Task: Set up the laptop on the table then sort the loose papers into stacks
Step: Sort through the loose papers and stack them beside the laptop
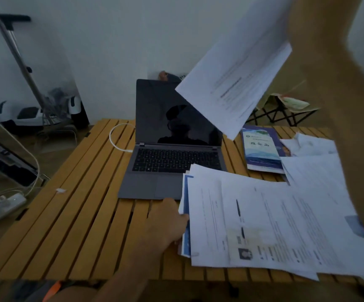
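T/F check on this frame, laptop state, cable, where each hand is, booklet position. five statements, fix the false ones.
1. The laptop is open with a dark screen. True.
2. The left hand rests on the laptop's keyboard. False: it is at the left edge of the paper pile, in front of the laptop.
3. A white cable is plugged into the laptop's left side. True.
4. The raised sheet lies flat on the table. False: it is held up in the air on the right arm's side, in front of the screen's upper right corner; the right hand itself is not visible.
5. The blue booklet lies left of the laptop. False: it lies to its right.
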Motion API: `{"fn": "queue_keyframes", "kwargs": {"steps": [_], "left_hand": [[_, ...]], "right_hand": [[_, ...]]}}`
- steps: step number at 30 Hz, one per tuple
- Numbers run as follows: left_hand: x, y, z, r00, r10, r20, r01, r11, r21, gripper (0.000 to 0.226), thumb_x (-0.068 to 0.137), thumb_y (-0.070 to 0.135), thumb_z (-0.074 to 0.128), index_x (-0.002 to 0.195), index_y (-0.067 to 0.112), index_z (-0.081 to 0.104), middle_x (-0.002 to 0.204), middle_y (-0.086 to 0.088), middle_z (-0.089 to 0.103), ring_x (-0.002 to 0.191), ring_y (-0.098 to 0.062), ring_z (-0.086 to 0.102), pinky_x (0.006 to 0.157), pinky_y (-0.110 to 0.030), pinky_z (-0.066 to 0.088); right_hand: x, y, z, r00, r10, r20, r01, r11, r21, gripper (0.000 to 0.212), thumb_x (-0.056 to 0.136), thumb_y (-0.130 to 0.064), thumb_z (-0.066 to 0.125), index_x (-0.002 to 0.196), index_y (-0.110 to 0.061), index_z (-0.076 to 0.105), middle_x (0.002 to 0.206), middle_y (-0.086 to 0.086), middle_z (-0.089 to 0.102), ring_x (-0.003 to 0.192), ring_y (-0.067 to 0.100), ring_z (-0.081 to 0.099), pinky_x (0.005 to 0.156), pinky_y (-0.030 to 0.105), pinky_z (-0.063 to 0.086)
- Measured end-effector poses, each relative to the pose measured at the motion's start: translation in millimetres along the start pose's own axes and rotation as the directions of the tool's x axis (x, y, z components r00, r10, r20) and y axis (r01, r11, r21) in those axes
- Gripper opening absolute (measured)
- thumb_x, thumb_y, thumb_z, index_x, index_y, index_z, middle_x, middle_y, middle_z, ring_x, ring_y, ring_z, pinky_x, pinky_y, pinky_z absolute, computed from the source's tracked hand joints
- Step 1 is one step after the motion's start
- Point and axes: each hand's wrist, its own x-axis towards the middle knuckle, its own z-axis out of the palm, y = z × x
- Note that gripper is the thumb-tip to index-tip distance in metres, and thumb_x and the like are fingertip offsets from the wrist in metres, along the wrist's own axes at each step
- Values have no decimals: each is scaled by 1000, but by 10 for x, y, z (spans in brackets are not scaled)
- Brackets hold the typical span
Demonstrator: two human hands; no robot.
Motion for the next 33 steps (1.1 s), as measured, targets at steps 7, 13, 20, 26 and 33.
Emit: {"fn": "queue_keyframes", "kwargs": {"steps": [7,13,20,26,33], "left_hand": [[32,-23,-8,998,-66,22,66,998,21,33,95,42,54,85,10,53,78,-1,62,63,-7,56,50,-22,42],[-3,29,-68,996,-84,20,86,992,-90,39,99,41,49,76,11,58,72,-5,64,61,-14,61,52,-25,50],[16,83,-95,1000,-25,-12,24,999,-36,34,93,44,60,80,12,56,72,2,59,61,-6,56,47,-18,36],[10,108,-4,995,-86,57,86,996,0,41,81,38,75,104,17,48,99,1,60,84,-11,60,54,-20,43],[-19,82,-18,1000,-10,20,11,999,-51,22,91,32,65,85,15,54,84,0,62,71,-9,59,50,-19,43]], "right_hand": [[-606,-744,142,731,-198,653,355,928,-116,14,96,-14,41,94,-19,54,76,-10,48,72,11,45,67,25,36],[-2228,620,498,430,267,862,-26,959,-284,13,102,-16,46,94,-12,56,89,2,62,80,20,60,75,41,51],[-2573,930,462,600,297,743,-253,951,-176,13,100,-17,53,93,-8,59,87,2,62,77,12,55,69,20,43],[-2605,916,458,666,293,686,-280,950,-134,11,102,-17,52,94,-11,56,88,1,61,81,15,56,72,22,45],[-2328,967,-306,716,510,476,-374,857,-355,14,105,-21,44,107,-12,55,102,0,57,95,15,55,79,29,46]]}}
